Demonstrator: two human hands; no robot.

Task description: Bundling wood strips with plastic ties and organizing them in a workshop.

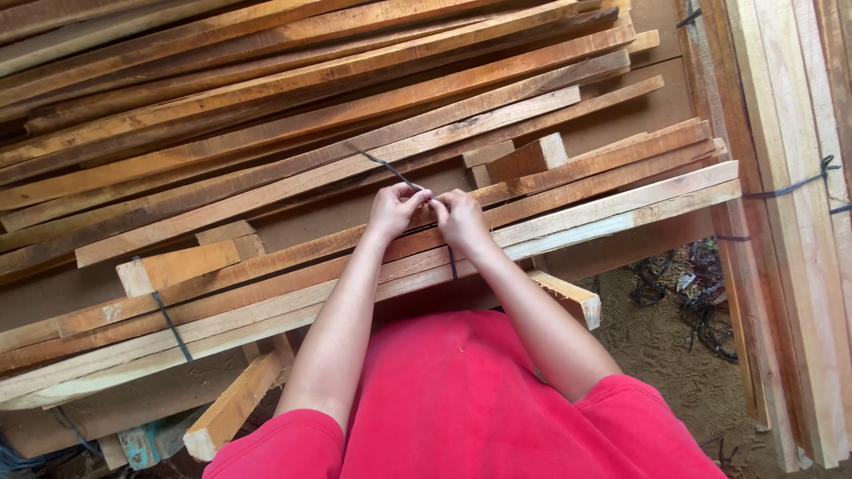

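My left hand and my right hand meet over a bundle of long wooden slats lying across in front of me. Both hands pinch a thin dark strap that runs up and left from my fingers and also drops down over the near edge of the bundle by my right wrist. The fingers of both hands are closed on the strap at the same spot, nearly touching each other.
A large pile of reddish wooden planks fills the far side. A second dark strap binds the bundle's left end. Short offcut blocks lie about. More tied pale slats stand on the right, above sandy ground.
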